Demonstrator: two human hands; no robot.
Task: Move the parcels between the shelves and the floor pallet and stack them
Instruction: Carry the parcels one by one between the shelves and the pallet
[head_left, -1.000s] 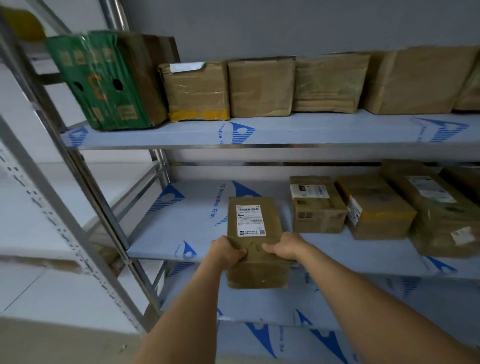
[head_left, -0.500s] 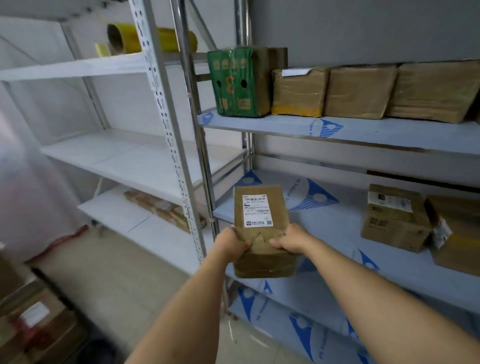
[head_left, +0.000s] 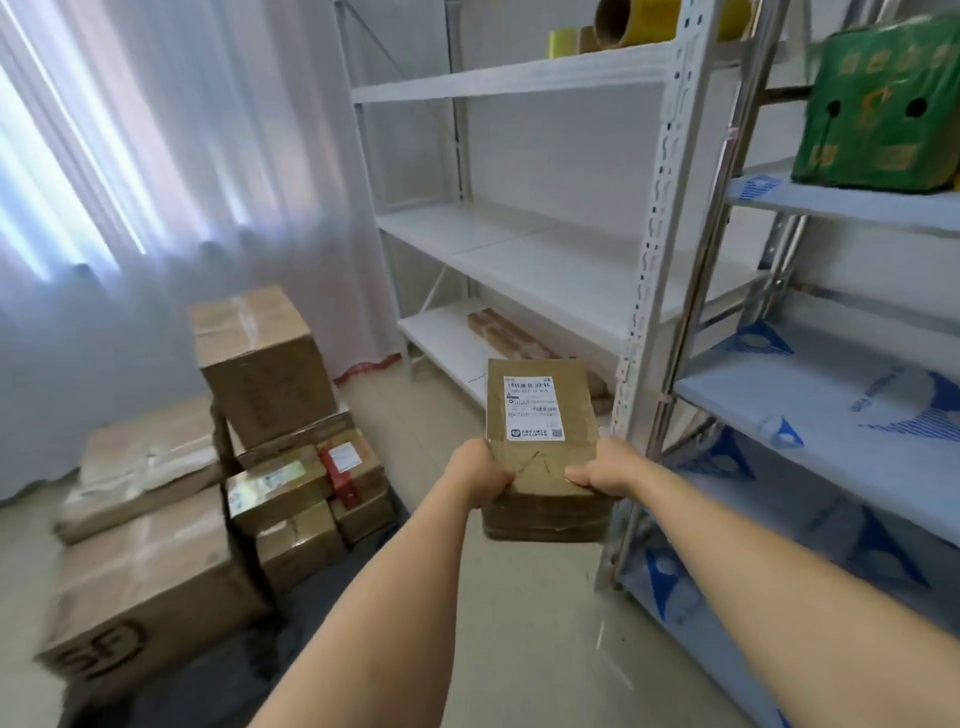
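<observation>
I hold a brown taped parcel (head_left: 540, 452) with a white shipping label out in front of me, above the floor. My left hand (head_left: 478, 470) grips its near left corner and my right hand (head_left: 597, 473) grips its near right corner. At the lower left a stack of cardboard parcels (head_left: 270, 364) stands on a dark floor pallet (head_left: 249, 654), with large boxes at the left and smaller taped ones beside them. The blue-filmed shelf (head_left: 831, 405) is at the right, and a green box (head_left: 878, 104) sits on its upper level.
A white metal shelving unit (head_left: 519, 249) stands ahead, with yellow tape rolls (head_left: 623, 21) on top and a flat parcel (head_left: 509, 338) on its lowest level. Its perforated upright (head_left: 660, 234) is just beyond the held parcel. A white curtain (head_left: 156, 156) covers the left wall.
The view has swung left from the blue-filmed shelf toward the floor pallet. The parcel came off the shelf and travels with both hands, still gripped at its near corners.
</observation>
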